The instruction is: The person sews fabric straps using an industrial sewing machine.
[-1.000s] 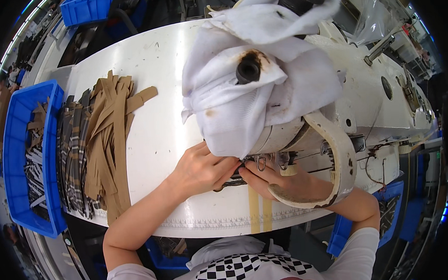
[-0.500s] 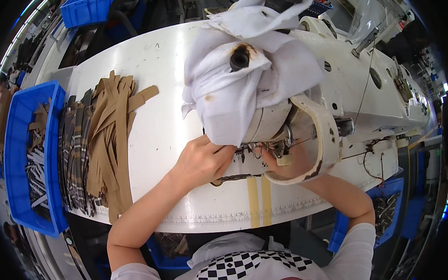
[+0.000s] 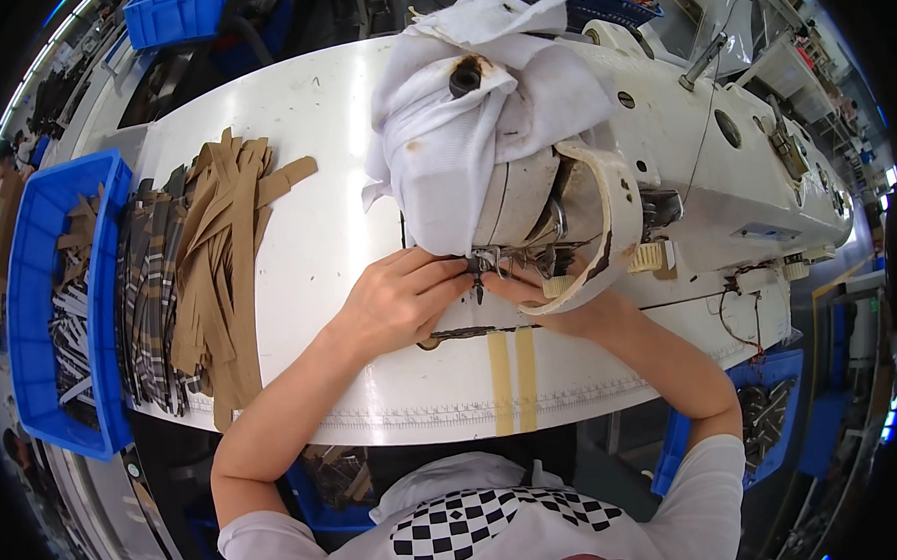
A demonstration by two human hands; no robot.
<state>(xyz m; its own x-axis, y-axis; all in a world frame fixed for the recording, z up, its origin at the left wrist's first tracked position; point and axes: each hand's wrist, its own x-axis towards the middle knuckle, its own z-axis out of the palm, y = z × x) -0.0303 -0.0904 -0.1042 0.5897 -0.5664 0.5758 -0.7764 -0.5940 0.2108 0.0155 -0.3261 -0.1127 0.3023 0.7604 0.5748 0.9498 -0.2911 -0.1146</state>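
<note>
Under the head of a white sewing machine (image 3: 566, 210), my two hands meet at the needle area. My left hand (image 3: 394, 300) is closed, its thumb and fingers pinched together beside the presser foot. From the other side my right hand (image 3: 570, 313) reaches in beneath the curved cream guard (image 3: 621, 222), which covers part of it; its fingers are pressed together. Between the fingertips a small dark piece (image 3: 475, 267) shows, too small to name. A stained white cloth (image 3: 444, 170) is wrapped around the machine's head, just above my left fingertips.
Brown fabric strips (image 3: 231, 219) and dark plaid strips (image 3: 154, 293) lie at the table's left. Beside them stands a blue bin (image 3: 114, 305) of strips. Two yellow tape lines (image 3: 513, 377) cross the printed ruler (image 3: 395, 420) along the near edge. More blue bins (image 3: 790, 415) sit below.
My right hand has moved left, its fingertips now beside my left hand's. The whole view has shifted slightly, and the small dark piece between the fingertips now shows more plainly.
</note>
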